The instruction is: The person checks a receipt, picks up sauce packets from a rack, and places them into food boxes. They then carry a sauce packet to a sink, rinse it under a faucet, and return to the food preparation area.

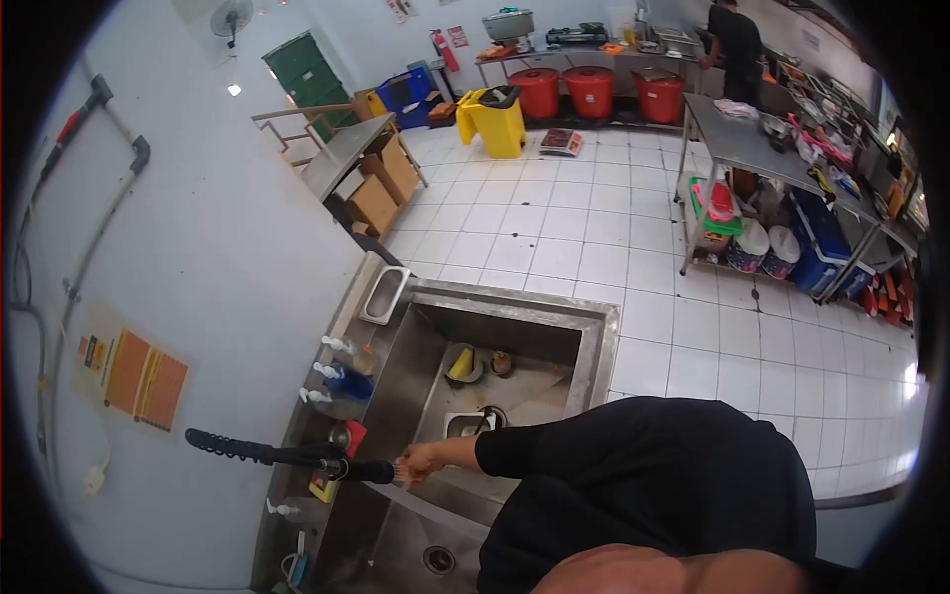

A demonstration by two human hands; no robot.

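left hand (421, 461) on the spray nozzle (368, 471)
its grip is closed around the nozzle's end, over the steel sink (594, 327).

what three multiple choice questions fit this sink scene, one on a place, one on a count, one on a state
1. Where do the pump bottles stand?
A. on the ledge of the sink, by the wall
B. on the floor tiles
C. on a cardboard box

2. How many red tubs sit under the far table?
A. one
B. three
C. five

3. What is the person's hand doing?
A. lying open and flat in the basin
B. gripping the black spray head
C. holding a pump bottle

Answers:
1 A: the bottles line the steel ledge next to the wall.
2 B: three red tubs stand side by side below the table.
3 B: the fingers close round the end of the spray head, over the sink.
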